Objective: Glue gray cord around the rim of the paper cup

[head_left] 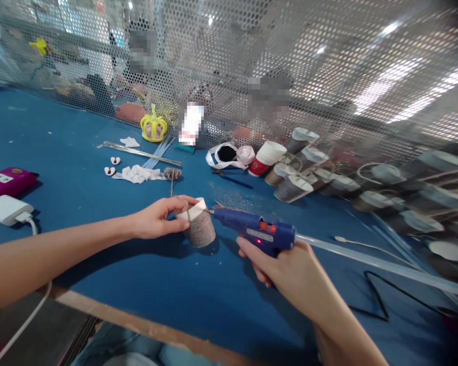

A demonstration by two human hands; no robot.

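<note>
My left hand is closed on the upper side of a small cup, its outside covered in greyish yarn and its rim white. A strand runs from the cup up to a small grey ball of yarn. In my right hand is a blue hot glue gun, its red light on. The gun's nozzle points left and touches or nearly touches the cup's rim; I cannot tell which. A long clear glue stick sticks out of the gun's back.
Yarn-covered cups crowd the right side. Behind the work lie pliers, a stack of paper cups, white ribbon, a yellow crown and thin rods. A white charger lies left; a black cord right. Perforated mesh stands behind.
</note>
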